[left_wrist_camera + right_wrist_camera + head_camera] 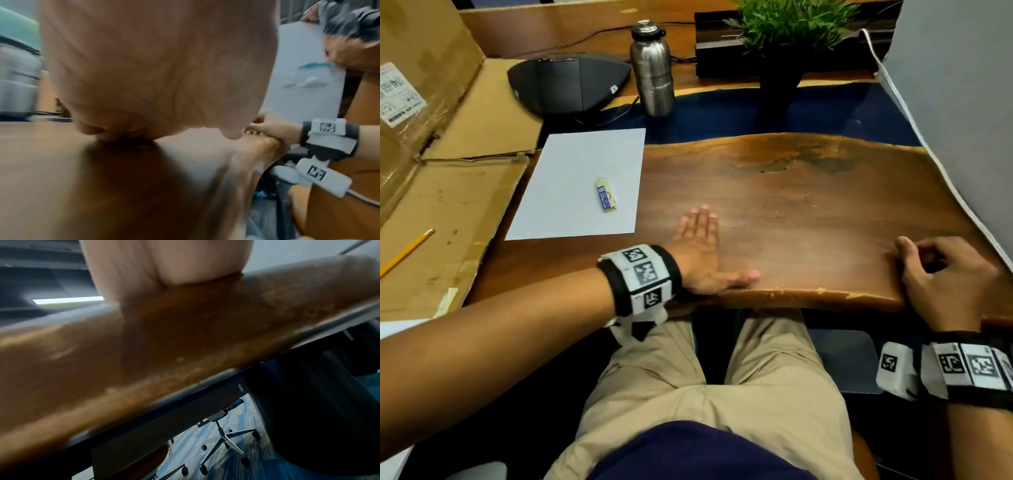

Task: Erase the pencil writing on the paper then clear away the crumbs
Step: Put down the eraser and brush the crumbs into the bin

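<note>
Both hands work the bare wood, not the paper (580,181) — that sheet lies well off to the left with the eraser (606,193) resting on it, apparently put aside so the sweep has room. Left hand (700,253) lies flat with a wide, empty grip, likely as a blade to push the dark crumbs (774,205) along the tabletop (808,240) — right hand (941,274), fingers loosely curled around nothing, waits at the near edge, probably to catch them

Head view above; wrist views table-level.
</note>
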`<state>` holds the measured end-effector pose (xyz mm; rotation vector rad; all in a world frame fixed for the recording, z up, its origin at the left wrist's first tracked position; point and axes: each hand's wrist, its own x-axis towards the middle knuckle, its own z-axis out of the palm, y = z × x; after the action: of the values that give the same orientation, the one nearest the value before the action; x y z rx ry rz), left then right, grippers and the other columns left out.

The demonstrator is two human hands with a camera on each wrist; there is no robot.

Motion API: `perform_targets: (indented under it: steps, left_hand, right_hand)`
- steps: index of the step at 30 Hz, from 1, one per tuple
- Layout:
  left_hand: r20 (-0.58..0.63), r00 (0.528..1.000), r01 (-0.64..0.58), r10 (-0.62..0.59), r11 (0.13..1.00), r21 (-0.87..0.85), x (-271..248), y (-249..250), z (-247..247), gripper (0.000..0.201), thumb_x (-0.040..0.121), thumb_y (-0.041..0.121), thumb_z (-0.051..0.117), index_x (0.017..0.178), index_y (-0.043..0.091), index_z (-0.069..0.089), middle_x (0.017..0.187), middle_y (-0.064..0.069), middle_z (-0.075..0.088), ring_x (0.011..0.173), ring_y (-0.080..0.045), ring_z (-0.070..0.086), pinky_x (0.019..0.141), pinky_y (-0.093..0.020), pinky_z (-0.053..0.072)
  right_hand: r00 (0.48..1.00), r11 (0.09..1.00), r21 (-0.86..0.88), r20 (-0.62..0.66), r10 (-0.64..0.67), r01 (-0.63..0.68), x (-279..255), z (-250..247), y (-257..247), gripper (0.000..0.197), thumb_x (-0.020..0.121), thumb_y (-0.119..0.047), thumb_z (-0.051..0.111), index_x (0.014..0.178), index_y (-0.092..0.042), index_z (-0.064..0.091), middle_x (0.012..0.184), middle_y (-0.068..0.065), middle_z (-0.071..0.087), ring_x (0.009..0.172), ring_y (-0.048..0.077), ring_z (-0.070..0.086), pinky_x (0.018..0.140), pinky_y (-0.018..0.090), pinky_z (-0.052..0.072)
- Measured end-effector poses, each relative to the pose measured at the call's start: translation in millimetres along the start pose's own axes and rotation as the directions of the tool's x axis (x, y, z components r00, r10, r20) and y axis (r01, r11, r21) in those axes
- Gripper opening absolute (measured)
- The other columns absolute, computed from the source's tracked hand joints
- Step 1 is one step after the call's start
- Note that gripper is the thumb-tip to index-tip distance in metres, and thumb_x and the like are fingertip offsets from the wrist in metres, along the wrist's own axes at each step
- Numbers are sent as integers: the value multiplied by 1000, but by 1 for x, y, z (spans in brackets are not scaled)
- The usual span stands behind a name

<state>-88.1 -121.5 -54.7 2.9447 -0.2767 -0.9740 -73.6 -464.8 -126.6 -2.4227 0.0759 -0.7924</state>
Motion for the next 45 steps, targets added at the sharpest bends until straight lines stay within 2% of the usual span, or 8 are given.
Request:
perform_targets:
  steps: [6,10,14,24,28,33,42,45]
  left_hand:
    - [-175,936,-325,304,940,-107,8,14,-18,106,85,79,30,151,17,-25,156,-2,-35,144,-18,-29,121,-44,-10]
    - [-106,992,-80,71,993,-90,-16,-39,-21,115,74,85,21,151,12,-24,156,-8,-34,144,-21,-30,120,-40,-12]
    - [63,995,73,-76,996,53,-33,-50,4,126,67,91,14,148,4,-27,154,-16,-35,143,-29,-31,119,-41,-14]
    - [-48,934,-358,355,932,-60,7,21,-15,103,88,75,32,152,16,-23,157,-2,-34,145,-18,-28,121,-42,-11]
    - [-157,980,-132,122,990,-52,11,-23,-41,108,80,80,24,153,13,-21,157,-6,-32,145,-23,-27,120,-42,-12]
    - [13,994,108,-110,991,81,28,-56,-44,132,57,93,11,151,7,-22,157,-14,-30,147,-29,-23,121,-43,-8]
    - [-6,935,-354,355,934,49,39,28,-32,105,84,81,20,153,14,-20,159,-4,-29,147,-19,-24,121,-41,-10]
    - [-99,933,-344,345,938,33,39,7,-47,107,78,82,18,153,15,-21,158,-4,-31,147,-19,-24,120,-40,-12]
  right_hand:
    - [999,999,27,13,-31,30,0,-5,-2,31,93,-31,69,79,-4,69,77,14,65,65,28,56,66,39,48]
    - [1000,999,29,15,-20,19,0,-5,-6,29,92,-28,71,78,-2,68,77,15,64,65,25,54,65,31,42]
    - [1000,1000,9,5,-14,14,-1,-3,-2,33,94,-34,68,80,-4,69,78,13,65,66,27,57,65,40,48]
    - [1000,1000,2,10,-22,22,0,-4,-1,33,93,-32,69,77,-3,68,75,14,64,64,28,55,63,37,45]
    - [1000,1000,3,3,-19,19,-1,-4,-2,32,93,-30,69,76,-3,68,76,13,65,65,27,56,65,34,44]
    - [1000,1000,5,3,-10,10,0,-4,-4,33,93,-31,68,76,-3,68,76,13,64,65,28,57,65,38,47]
    - [1000,1000,8,2,4,-4,-1,-4,-6,31,92,-29,70,75,-3,67,75,13,63,65,27,55,65,36,46]
    - [1000,1000,8,6,14,-14,-1,-5,-7,29,92,-28,70,75,-4,68,75,12,63,65,26,55,65,32,44]
